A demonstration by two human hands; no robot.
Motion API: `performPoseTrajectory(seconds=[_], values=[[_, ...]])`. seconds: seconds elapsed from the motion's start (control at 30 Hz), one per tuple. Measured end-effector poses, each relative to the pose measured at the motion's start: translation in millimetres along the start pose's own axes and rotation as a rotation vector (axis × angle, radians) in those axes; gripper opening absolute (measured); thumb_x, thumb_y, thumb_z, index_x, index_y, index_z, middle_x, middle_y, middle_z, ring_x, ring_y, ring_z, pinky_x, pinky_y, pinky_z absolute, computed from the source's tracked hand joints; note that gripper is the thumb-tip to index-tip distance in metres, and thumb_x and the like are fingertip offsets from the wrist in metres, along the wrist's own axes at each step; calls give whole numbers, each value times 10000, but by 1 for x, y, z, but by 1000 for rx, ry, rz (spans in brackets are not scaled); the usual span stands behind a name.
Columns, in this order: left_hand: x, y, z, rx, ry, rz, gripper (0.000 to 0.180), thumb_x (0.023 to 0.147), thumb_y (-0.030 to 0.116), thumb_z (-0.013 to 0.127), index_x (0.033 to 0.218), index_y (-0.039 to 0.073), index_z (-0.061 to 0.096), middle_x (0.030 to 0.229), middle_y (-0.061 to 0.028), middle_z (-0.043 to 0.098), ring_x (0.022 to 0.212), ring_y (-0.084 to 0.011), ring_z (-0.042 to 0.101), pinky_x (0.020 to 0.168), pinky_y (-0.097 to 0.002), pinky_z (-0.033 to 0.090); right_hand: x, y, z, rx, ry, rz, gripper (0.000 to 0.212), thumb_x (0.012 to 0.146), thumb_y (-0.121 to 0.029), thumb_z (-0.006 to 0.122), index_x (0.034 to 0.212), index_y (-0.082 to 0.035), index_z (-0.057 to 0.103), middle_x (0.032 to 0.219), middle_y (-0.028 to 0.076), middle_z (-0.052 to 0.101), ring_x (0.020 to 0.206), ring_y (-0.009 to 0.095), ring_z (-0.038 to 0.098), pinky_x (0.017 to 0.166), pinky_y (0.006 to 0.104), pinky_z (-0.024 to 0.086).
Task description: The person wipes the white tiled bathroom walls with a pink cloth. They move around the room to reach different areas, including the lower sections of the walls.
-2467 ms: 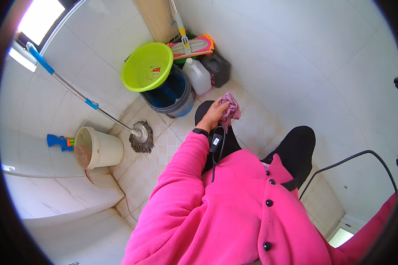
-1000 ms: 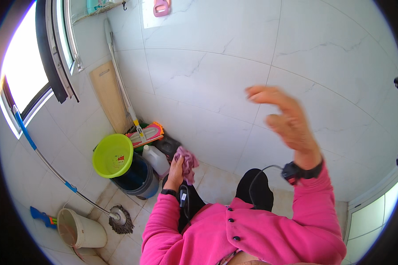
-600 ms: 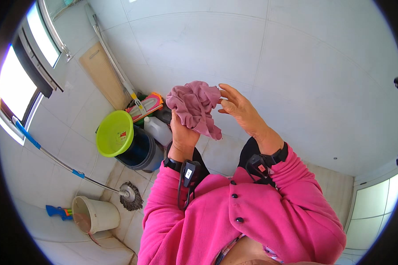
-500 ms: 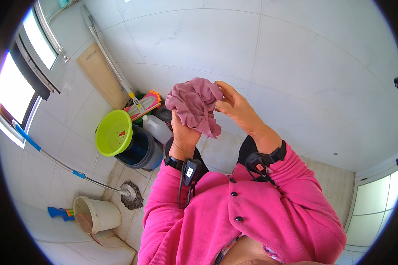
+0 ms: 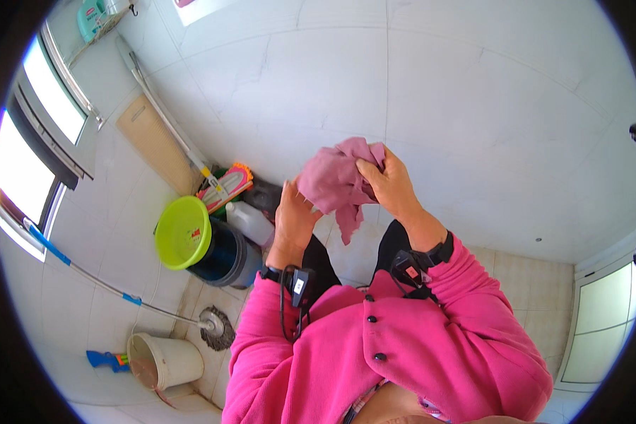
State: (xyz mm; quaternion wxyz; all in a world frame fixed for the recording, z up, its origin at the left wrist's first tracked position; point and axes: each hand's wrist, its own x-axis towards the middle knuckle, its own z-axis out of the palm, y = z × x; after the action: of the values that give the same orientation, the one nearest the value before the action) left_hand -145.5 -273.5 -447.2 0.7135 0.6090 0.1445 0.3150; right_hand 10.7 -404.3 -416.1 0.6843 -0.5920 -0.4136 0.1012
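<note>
The crumpled mauve-pink fabric cloth [image 5: 339, 177] hangs between the bare left hand [image 5: 295, 219] and bare right hand [image 5: 396, 189]. Half a second ago it rested on the left palm; now it sits further right. Right thumb and fingers pinch it; left fingers are spread loosely beside it, perhaps touching. Leftward beyond them is a round lime-green plastic basin [image 5: 171, 237].

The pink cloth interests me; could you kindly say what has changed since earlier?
The pink cloth has risen from near the left leg. The right hand now grips it; the left hand, which held it, has opened beside it, contact unclear. The green basin and string mop stayed put.
</note>
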Motion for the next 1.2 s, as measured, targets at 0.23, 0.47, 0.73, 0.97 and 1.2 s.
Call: performPoseTrajectory(seconds=[0.23,0.47,0.73,0.97,1.2], values=[[8,-32,-8,-277,-190,-187,799,927,345,604,1545,214,115,1557,-78,230,1385,-277,314,1032,-531,371,5,53,13,118,-165,251,227,948,-205,579,1088,-27,577,924,25,623,853,101,564,767,278,478],[9,-57,-18,-339,-227,-271,874,901,339,654,1546,231,74,1530,-47,278,1375,-246,337,1014,-498,402,15,61,40,669,-131,523,310,994,-230,517,1238,-40,506,1158,68,596,1011,170,604,893,331,500],[10,-68,-34,-721,-198,-287,608,930,343,605,1434,149,327,1355,-62,481,1217,-248,505,948,-510,480,9,70,67,681,-199,627,292,992,-263,519,1185,-44,524,1090,54,604,989,153,597,853,315,511],[24,-65,-47,-633,129,-30,322,948,13,508,1268,43,494,1189,-75,583,1073,-175,595,901,-299,510,9,78,74,195,-218,276,488,976,-340,561,1327,-15,464,1193,41,563,1100,130,521,965,285,421],[18,-57,-58,-505,-5,-4,412,930,11,535,1331,70,465,1198,-57,572,1076,-147,576,915,-282,486,8,79,90,229,-350,385,585,921,-360,650,1335,5,457,1219,82,562,1122,156,524,975,307,426]])
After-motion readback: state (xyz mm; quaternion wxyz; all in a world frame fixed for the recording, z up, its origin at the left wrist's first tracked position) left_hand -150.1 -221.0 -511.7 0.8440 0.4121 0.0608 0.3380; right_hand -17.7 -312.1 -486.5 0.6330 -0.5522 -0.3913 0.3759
